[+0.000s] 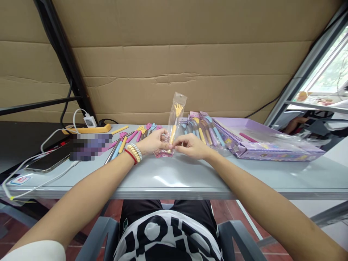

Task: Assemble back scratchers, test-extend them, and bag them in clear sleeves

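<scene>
A yellow hand-shaped back scratcher [178, 110] stands almost upright inside a clear plastic bag [180, 98], its little hand at the top. My left hand [153, 142] is closed round the lower part of this bag, thumb toward the handle's end. From the other side, my right hand [192, 145] pinches at the bag's bottom end. Pink printing shows on the bag under my left fingers. Loose back scratchers [132, 136] in pink, yellow and blue lie left of my hands. To the right, several bagged back scratchers [202, 132] lie in an overlapping pile.
A purple box [272, 154] with clear bags and a pink stick [248, 137] stands at the right. At the left lie a phone [51, 159], white cables and a yellow power strip [102, 128]. Cardboard [190, 61] walls off the back of the grey table [174, 177].
</scene>
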The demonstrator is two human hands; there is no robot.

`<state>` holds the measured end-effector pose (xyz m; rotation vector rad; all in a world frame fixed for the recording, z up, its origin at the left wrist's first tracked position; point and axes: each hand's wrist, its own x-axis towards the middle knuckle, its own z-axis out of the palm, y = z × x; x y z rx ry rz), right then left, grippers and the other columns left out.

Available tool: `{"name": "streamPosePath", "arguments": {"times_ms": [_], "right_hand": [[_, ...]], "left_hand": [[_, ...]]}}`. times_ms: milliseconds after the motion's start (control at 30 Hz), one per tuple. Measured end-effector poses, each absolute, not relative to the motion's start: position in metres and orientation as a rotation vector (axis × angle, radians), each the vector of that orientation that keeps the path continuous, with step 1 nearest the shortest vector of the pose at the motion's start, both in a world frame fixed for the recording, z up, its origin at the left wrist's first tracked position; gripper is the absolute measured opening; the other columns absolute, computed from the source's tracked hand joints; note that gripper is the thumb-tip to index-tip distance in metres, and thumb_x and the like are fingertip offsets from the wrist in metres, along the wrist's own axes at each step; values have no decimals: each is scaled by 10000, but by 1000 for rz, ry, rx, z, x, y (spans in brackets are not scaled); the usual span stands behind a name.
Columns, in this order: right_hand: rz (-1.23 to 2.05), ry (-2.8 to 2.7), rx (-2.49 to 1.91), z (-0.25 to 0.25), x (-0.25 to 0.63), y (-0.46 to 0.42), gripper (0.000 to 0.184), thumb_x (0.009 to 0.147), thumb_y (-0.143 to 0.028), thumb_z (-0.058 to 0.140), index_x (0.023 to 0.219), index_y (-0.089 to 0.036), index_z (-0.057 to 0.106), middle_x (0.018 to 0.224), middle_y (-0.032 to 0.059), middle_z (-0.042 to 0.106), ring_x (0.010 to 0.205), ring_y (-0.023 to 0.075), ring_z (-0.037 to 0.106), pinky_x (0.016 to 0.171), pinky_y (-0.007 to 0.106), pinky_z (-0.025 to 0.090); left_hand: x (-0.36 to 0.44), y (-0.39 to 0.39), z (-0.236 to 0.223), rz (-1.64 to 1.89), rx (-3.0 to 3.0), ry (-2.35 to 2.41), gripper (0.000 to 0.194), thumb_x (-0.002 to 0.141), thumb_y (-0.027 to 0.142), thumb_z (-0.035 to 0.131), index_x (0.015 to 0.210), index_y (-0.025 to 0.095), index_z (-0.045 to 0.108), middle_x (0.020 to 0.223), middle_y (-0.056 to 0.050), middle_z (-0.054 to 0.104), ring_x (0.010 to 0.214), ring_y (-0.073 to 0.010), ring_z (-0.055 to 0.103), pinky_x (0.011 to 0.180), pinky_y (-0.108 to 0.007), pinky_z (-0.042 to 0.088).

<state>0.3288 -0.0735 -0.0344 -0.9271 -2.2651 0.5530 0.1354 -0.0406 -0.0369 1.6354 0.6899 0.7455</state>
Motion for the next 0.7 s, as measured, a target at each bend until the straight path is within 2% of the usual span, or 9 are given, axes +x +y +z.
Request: {"name": "streamPosePath", "arguments": {"times_ms": [100,233,300,400,500,600,700], "right_hand": [[421,-2185,-924,-36,330,-71,233,754,-228,540,940,-143,651,710,9,630,600,93,486,583,220,359],[276,-2236,-1046,-41,332,-65,136,772,-251,555,807,-143,629,681,14,610,604,100,486,612,232,373],[225,-2321,-1095,-46,331,-61,167,793,-284,565,810,-141,648,738,38,634,665,122,523,667,253,393],[109,-2403,-1081,-55,327,-59,317,851,-346,535,1057,-134,651,932,101,647,859,190,564,795,314,422],[-11,-2519,-1007,-64,321,-59,443,916,-365,439,1287,-148,542,1144,150,588,1060,250,505,928,391,397],[-50,-2616,-1068,-68,314,-60,513,949,-415,336,1385,-169,447,1331,166,477,1148,299,435,977,473,360],[12,-2652,-1224,-68,309,-60,559,963,-476,215,1418,-212,406,1421,157,396,1216,338,375,985,534,327]], "left_hand": [[134,-36,-33,951,1610,703,462,594,145,775,949,155,478,796,2,632,690,-143,647,670,-314,532],[130,-27,-30,1232,1562,842,403,629,121,712,986,142,525,849,-29,654,751,-154,641,695,-315,530],[127,-24,-31,1309,1596,943,366,634,115,701,964,144,545,845,-29,662,762,-160,641,700,-309,530],[127,-23,-33,1334,1730,1078,348,654,102,683,973,155,554,866,-36,681,765,-164,648,705,-304,531],[128,-25,-34,1329,1903,1209,373,680,95,665,1026,172,553,906,-48,695,818,-181,659,763,-322,527],[129,-27,-35,1311,2053,1319,363,710,105,644,1054,176,553,919,-59,701,864,-194,660,818,-334,512],[129,-28,-34,1306,2163,1360,354,724,96,622,1060,182,550,913,-52,707,866,-192,659,827,-323,503]]}}
